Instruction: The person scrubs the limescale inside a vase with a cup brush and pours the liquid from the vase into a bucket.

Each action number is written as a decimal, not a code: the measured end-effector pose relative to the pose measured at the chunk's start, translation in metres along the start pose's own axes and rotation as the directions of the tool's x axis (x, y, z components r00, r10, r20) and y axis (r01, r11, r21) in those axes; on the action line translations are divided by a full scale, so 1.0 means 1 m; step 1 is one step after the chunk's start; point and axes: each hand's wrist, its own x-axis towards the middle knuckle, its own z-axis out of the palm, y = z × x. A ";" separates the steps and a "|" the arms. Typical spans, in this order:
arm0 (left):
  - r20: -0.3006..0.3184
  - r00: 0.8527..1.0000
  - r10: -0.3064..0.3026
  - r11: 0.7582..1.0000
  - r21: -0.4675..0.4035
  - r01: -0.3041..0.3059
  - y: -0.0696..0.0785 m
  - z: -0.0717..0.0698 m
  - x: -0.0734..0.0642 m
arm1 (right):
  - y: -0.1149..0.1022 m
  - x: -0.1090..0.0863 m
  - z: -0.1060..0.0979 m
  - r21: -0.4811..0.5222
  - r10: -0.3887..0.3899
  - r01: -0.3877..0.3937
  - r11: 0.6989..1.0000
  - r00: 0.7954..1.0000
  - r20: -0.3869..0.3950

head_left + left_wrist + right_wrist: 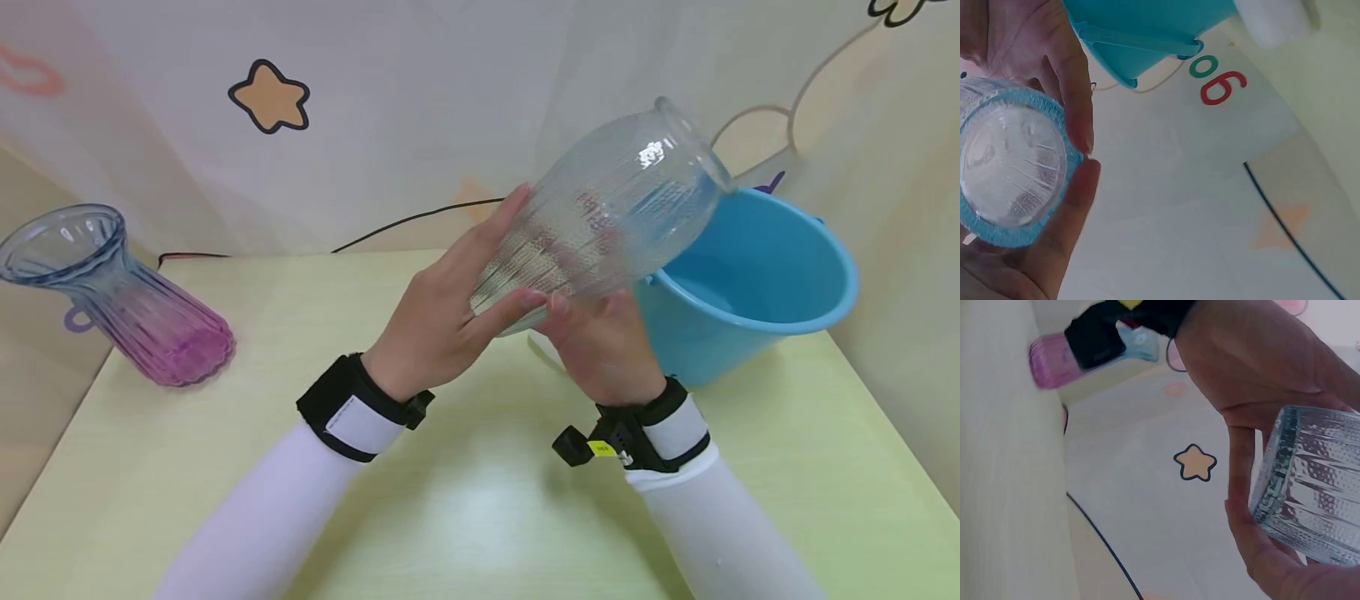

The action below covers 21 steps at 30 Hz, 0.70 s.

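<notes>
Both hands hold a clear ribbed glass vase (600, 200) above the table, tilted with its mouth up and to the right, at the blue bucket's (757, 312) rim. My left hand (442, 312) grips the left side near the base, fingers along the glass and thumb across the bottom edge. From below, my right hand (603, 342) supports the lower part, its fingers mostly hidden behind the glass. The thumbs meet near the base. In the left wrist view, the round vase bottom (1013, 165) faces the camera. The right wrist view shows its textured base (1310, 487) between the hands.
A second glass vase (161, 308), blue above and pink below, stands at the table's left. Partly hidden behind the right hand is a white object (546, 348). A dark cord (420, 218) runs along the back wall. The table (465, 500) extends toward the person.
</notes>
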 end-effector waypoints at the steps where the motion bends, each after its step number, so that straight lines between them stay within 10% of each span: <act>1: 0.008 1.000 -0.011 1.000 -0.027 0.011 -0.003 0.000 -0.004 | 0.001 0.000 0.000 -0.048 0.015 -0.016 0.999 1.000 -0.011; 10: 0.151 0.976 -0.159 0.930 -0.309 0.199 -0.025 -0.007 -0.042 | 0.006 0.001 0.005 -0.410 0.216 -0.168 0.897 0.974 0.073; 21: 0.204 0.914 -0.350 0.823 -0.399 0.404 -0.048 -0.013 -0.100 | 0.047 0.002 0.013 -0.541 0.380 -0.233 0.808 0.908 0.176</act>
